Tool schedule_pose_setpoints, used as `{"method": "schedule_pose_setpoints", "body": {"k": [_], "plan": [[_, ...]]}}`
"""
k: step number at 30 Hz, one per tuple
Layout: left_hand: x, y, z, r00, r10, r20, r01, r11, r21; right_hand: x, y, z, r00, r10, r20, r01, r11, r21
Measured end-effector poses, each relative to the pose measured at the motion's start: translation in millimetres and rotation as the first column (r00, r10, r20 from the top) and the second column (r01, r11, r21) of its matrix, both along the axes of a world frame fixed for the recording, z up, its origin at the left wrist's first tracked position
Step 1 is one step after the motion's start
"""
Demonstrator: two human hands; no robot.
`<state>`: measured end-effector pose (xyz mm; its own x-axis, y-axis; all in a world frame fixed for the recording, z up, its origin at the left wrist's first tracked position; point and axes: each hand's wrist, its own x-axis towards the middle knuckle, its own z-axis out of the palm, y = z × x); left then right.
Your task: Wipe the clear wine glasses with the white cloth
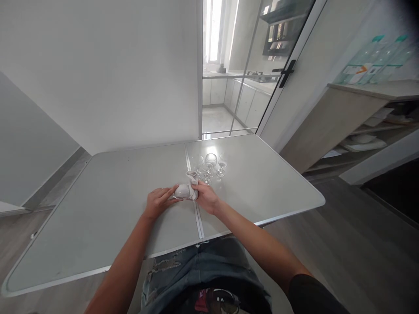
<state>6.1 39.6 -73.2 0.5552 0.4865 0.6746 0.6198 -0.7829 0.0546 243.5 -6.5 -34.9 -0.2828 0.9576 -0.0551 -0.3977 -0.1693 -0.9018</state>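
Note:
Over the middle of a grey folding table [108, 205], both my hands hold one clear glass [182, 190]. My left hand [159, 201] grips the glass from the left. My right hand [205, 196] presses a white cloth [192, 183] against the glass's right side and over its top. Just behind them, three clear stemmed glasses [210, 165] stand upright in a small group on the table.
A white wall runs behind the table. Beyond its far edge a glass sliding door [278, 74] with a black handle opens onto a kitchen. A wooden shelf unit [360, 117] with water bottles on top stands at the right. My lap in jeans shows below the table's near edge.

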Motion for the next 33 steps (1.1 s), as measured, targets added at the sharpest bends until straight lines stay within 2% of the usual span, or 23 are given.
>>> {"method": "schedule_pose_setpoints", "body": {"k": [2, 4, 5, 6, 7, 8, 10, 11, 12, 14, 16, 18, 25, 33], "plan": [[0.5, 0.3, 0.9, 1.0, -0.019, 0.006, 0.019, 1.0, -0.024, 1.8, -2.1, 3.1, 1.0, 0.018, 0.009, -0.018, 1.0, 0.003], [1.0, 0.6, 1.2, 0.997, -0.069, 0.035, 0.072, 0.993, -0.092, 6.2, -5.1, 3.2, 0.987, 0.029, 0.161, -0.053, 0.988, 0.147], [1.0, 0.5, 1.4, 0.994, -0.095, 0.057, 0.102, 0.986, -0.129, 9.3, -6.4, 2.6, 0.958, 0.025, 0.285, -0.104, 0.959, 0.265], [1.0, 0.4, 1.6, 0.99, -0.119, 0.077, 0.13, 0.978, -0.161, 12.8, -7.1, 1.8, 0.905, 0.011, 0.425, -0.194, 0.899, 0.392], [0.9, 0.0, 2.0, 0.986, -0.139, 0.092, 0.154, 0.97, -0.188, 16.6, -7.1, 1.0, 0.829, -0.027, 0.559, -0.313, 0.806, 0.503], [0.9, -0.5, 2.5, 0.983, -0.154, 0.099, 0.172, 0.963, -0.209, 20.7, -6.3, 0.3, 0.738, -0.086, 0.67, -0.445, 0.684, 0.578], [1.3, -1.5, 3.7, 0.98, -0.175, 0.096, 0.194, 0.952, -0.238, 28.9, -2.6, -1.0, 0.574, -0.242, 0.782, -0.659, 0.43, 0.617], [1.6, -2.0, 4.3, 0.979, -0.184, 0.088, 0.2, 0.947, -0.25, 32.5, -0.1, -1.8, 0.521, -0.314, 0.794, -0.724, 0.33, 0.606], [2.0, -2.3, 4.7, 0.978, -0.191, 0.08, 0.205, 0.942, -0.265, 35.6, 2.3, -2.9, 0.486, -0.375, 0.789, -0.764, 0.257, 0.592], [2.9, -2.5, 4.8, 0.978, -0.198, 0.069, 0.21, 0.934, -0.29, 39.3, 6.1, -6.6, 0.459, -0.463, 0.759, -0.791, 0.177, 0.586], [3.4, -2.2, 4.2, 0.979, -0.194, 0.069, 0.205, 0.93, -0.306, 39.8, 8.0, -11.9, 0.457, -0.512, 0.727, -0.785, 0.153, 0.601], [3.5, -1.9, 3.3, 0.98, -0.182, 0.078, 0.197, 0.932, -0.305, 38.3, 8.8, -18.4, 0.458, -0.538, 0.708, -0.769, 0.16, 0.619], [3.8, -1.3, 3.6, 0.985, -0.152, 0.084, 0.168, 0.955, -0.245, 33.0, 14.1, -35.7, 0.466, -0.535, 0.704, -0.727, 0.222, 0.65], [4.8, -1.2, 3.7, 0.995, -0.085, 0.042, 0.093, 0.965, -0.245, 32.4, 16.9, -37.2, 0.525, -0.448, 0.724, -0.658, 0.325, 0.679]]}}
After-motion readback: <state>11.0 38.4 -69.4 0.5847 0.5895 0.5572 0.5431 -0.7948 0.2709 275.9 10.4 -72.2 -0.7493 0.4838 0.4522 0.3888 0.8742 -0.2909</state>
